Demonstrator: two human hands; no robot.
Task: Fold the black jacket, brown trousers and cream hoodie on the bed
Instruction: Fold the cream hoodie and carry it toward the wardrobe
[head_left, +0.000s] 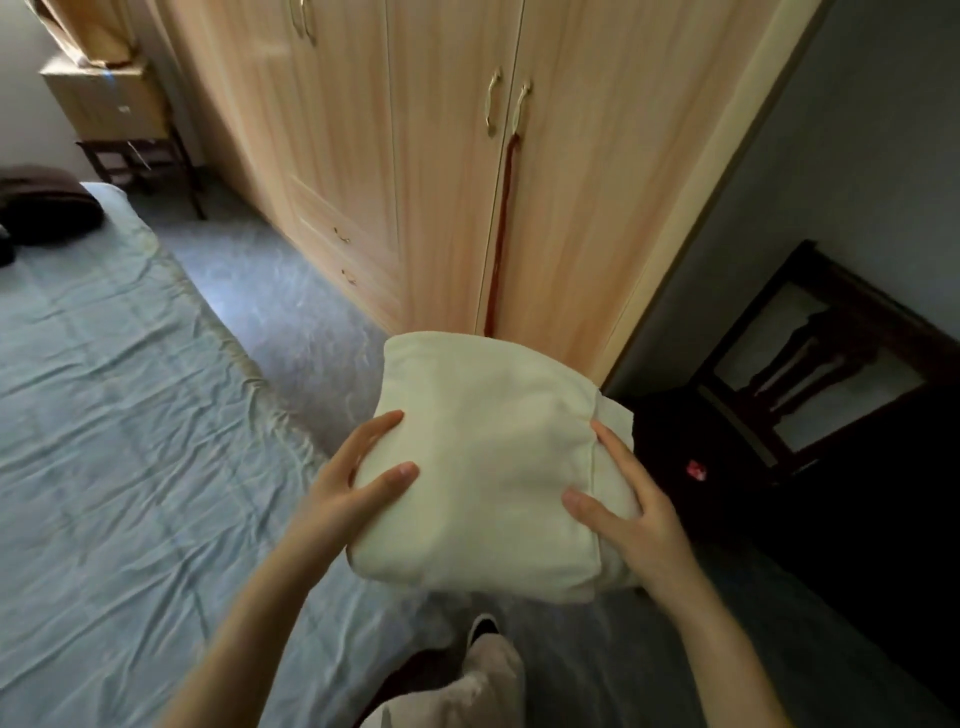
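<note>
Hoodie (488, 467) folded, held off bed (130, 415) | left hand (348, 499), right hand (639, 519): fingers spread, clasping its sides

Both hands hold the folded cream hoodie (483, 467) in the air beside the bed (119, 415), in front of the wardrobe (415, 171). The left hand (343, 493) grips its left edge, the right hand (628, 509) its right edge, thumbs on top. A folded dark garment (44, 205) lies at the bed's far end. A dark chair (810, 374) stands to the right.
</note>
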